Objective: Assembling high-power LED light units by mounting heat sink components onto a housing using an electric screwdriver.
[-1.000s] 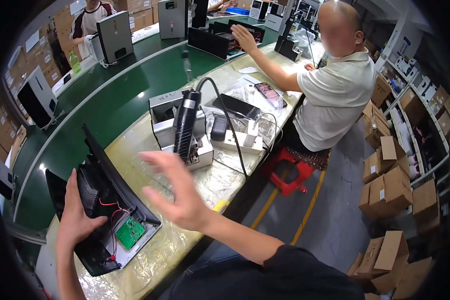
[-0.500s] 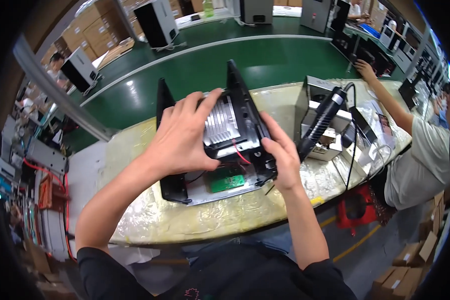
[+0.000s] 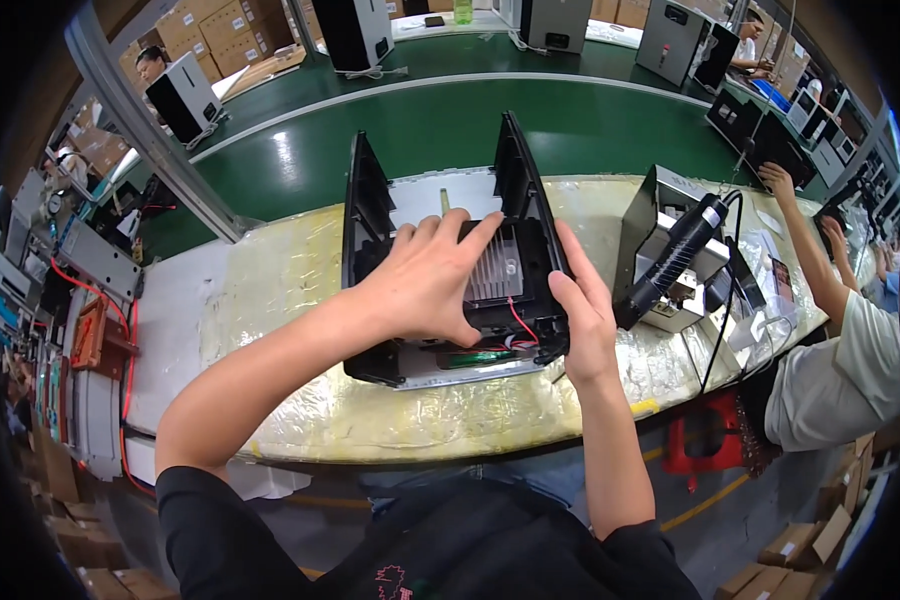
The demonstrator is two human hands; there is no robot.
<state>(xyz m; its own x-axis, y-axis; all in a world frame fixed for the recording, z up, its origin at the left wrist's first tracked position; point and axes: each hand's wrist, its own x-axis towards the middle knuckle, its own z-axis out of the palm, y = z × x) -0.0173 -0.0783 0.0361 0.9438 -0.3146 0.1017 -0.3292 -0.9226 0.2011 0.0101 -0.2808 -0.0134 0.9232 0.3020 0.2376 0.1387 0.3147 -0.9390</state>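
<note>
Left hand (image 3: 422,275) clasps finned block (image 3: 493,277); right hand (image 3: 588,328) touches black casing (image 3: 518,160), grip unclear. Slipping block could pinch red wire (image 3: 519,318).

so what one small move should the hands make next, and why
Probably nudge the red wire clear with the right hand before shifting the finned metal heatsink. The wire runs from the heatsink's near edge toward the black housing's right wall, where it might get pinched. The right hand is at that wall, close to the wire; the left hand spreads over the heatsink's left side.
</note>
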